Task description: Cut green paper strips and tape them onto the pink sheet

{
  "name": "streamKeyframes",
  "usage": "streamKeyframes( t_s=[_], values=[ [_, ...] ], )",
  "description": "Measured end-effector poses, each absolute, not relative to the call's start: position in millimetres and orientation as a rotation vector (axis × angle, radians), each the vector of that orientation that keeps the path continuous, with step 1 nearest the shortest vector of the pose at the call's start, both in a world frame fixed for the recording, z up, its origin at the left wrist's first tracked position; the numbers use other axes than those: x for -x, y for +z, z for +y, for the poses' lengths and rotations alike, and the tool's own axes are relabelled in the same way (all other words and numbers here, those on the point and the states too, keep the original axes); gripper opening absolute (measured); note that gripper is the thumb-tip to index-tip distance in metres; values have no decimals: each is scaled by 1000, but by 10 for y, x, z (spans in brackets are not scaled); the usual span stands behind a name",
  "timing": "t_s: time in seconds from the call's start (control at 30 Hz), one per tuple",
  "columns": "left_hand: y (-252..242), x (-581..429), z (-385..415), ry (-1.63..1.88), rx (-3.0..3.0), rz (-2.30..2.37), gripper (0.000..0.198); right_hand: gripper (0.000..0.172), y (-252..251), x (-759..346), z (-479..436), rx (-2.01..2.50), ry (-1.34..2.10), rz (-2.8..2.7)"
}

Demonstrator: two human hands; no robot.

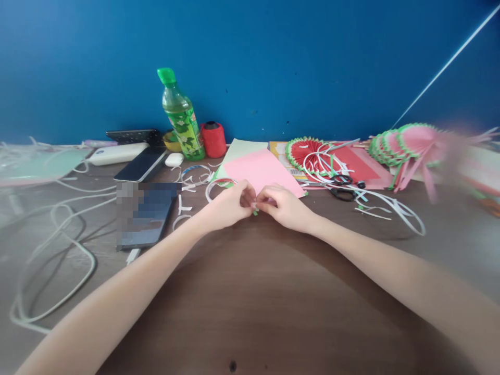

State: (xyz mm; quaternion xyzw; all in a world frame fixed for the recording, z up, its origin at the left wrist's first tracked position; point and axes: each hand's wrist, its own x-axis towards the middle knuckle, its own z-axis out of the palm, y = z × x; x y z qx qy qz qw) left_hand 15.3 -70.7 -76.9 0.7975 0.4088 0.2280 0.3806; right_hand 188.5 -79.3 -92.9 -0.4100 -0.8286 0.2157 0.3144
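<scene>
My left hand (234,205) and my right hand (287,208) meet fingertip to fingertip above the dark wooden table (250,297). Both are closed in a pinch on a small green and whitish piece (255,212), perhaps a paper strip; most of it is hidden by the fingers. Just behind the hands lies a pink sheet of paper (260,169), over a pale green sheet (248,147). A ring of white tape or strip (210,191) shows beside my left hand. Scissors with black handles (344,194) lie to the right of my right hand.
A green-capped bottle (182,122) and a red thread spool (213,139) stand by the blue wall. A phone-like device (150,219) and looped white cables (91,260) lie left. Pleated red-green paper (310,156), white strips (406,213) and pink-green folded paper (410,143) occupy the right.
</scene>
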Motion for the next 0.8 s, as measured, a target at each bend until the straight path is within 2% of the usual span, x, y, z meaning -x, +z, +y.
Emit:
streamKeyframes(
  t_s=[0.43,0.57,0.8],
  values=[
    [-783,-141,-704,633,-2002,1045,14,17,-937,-1876,-817,1035,473,-2165],
    [-792,-140,-691,699,-1972,1070,14,4,-920,-1895,-858,958,230,-2099],
    [-789,-152,-683,762,-1960,1132,13,14,-956,-1894,-871,892,-55,-2161]
  ],
)
